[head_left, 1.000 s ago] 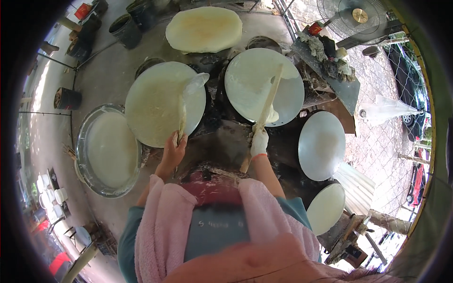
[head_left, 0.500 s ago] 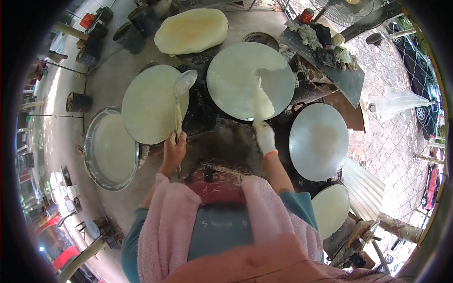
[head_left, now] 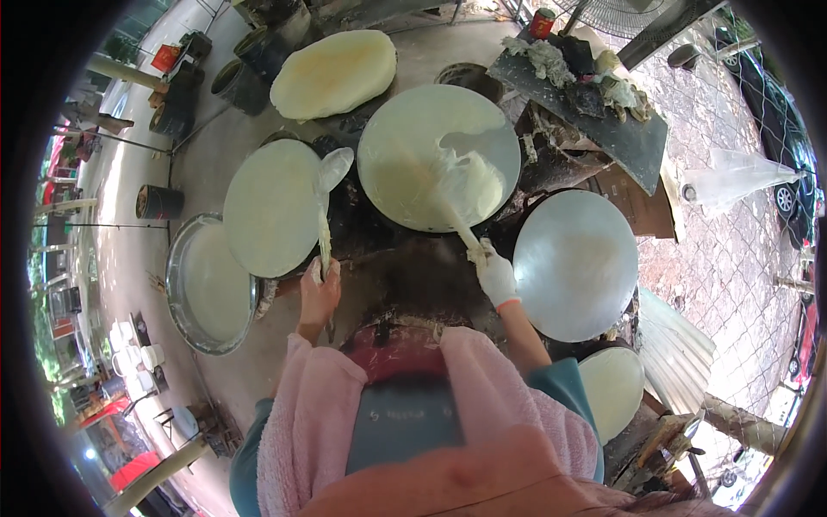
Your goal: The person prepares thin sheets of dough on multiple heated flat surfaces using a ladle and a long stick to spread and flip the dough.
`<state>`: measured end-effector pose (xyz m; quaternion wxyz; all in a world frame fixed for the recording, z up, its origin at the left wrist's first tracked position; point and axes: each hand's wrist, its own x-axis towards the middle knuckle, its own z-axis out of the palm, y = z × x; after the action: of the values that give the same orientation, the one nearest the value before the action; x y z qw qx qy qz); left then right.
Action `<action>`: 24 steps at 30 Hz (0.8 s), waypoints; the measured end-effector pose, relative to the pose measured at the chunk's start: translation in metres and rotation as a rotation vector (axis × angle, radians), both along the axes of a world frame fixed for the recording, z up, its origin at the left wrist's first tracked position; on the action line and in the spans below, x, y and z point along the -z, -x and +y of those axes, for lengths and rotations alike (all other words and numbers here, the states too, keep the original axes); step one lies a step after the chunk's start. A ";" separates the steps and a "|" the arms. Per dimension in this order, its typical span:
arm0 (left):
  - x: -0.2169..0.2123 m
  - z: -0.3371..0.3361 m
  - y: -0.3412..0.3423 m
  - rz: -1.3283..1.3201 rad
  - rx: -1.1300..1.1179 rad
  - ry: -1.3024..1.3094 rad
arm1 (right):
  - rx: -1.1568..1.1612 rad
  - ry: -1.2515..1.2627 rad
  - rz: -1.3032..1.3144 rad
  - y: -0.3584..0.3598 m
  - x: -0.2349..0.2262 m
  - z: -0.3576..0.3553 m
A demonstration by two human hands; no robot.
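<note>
- Plainly, the head view shows the left hand (head_left: 319,289) with its fingers wrapped round the handle of a ladle (head_left: 330,177), whose batter-coated bowl hangs over the right edge of the left round plate (head_left: 271,207).
- The gloved right hand (head_left: 497,277) has its fingers clenched on a thin stick (head_left: 457,220) that runs up to a spreader lying in the wet batter (head_left: 469,181) on the middle round plate (head_left: 438,155).
- What could go wrong, as I judge it: the batter lies heaped on the right half of the middle plate, so a slow or uneven sweep may leave a thick patch or tear the thin layer already spread.
- The ladle is dripping; tilted further, it could spill onto the dark stove body (head_left: 388,267) between the plates.
- Both wrists are near the cooking surfaces, so a reach too far risks a burn.
- Hard to make out: the spreader's head is lost in the white batter, and whether the plates are hot cannot be told.
- The grey plate (head_left: 575,263) at the right looks bare, though a thin film cannot be ruled out.
- A pale disc (head_left: 613,392) at the lower right is partly hidden by the right sleeve.
- The metal tray (head_left: 177,284) at the left and the yellowish stack (head_left: 334,73) at the far edge bend with the lens.
</note>
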<state>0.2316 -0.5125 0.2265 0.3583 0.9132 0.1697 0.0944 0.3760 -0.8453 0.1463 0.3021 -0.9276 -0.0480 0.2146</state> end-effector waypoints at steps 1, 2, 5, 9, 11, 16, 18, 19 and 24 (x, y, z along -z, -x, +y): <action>-0.011 -0.006 -0.008 0.076 -0.116 0.207 | 0.105 -0.053 -0.033 -0.007 0.029 -0.013; -0.013 -0.008 -0.007 0.119 -0.163 0.258 | 0.200 -0.108 -0.060 -0.017 0.025 -0.011; 0.000 -0.002 0.006 0.113 -0.155 0.115 | 0.140 0.101 -0.126 -0.083 0.005 -0.003; -0.010 -0.007 0.014 0.093 -0.179 0.083 | 0.038 0.331 -0.194 -0.196 -0.003 -0.004; -0.036 -0.016 0.009 0.173 -0.278 0.217 | 0.046 0.381 -0.310 -0.239 -0.012 0.005; -0.036 -0.012 0.019 0.173 -0.385 0.328 | 0.073 -0.016 -0.352 -0.221 -0.061 0.051; -0.047 -0.019 0.006 0.095 -0.168 0.091 | 0.065 -0.294 -0.384 -0.168 -0.061 0.040; -0.047 -0.018 0.004 0.089 -0.170 0.094 | 0.109 -0.166 -0.164 -0.143 -0.057 0.033; -0.030 -0.020 -0.019 0.050 -0.226 0.508 | 0.670 -1.039 -0.036 -0.033 0.032 -0.011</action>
<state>0.2509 -0.5321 0.2562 0.5587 0.7713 0.2975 0.0657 0.4085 -0.8559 0.1146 0.7646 -0.6271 0.1428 0.0410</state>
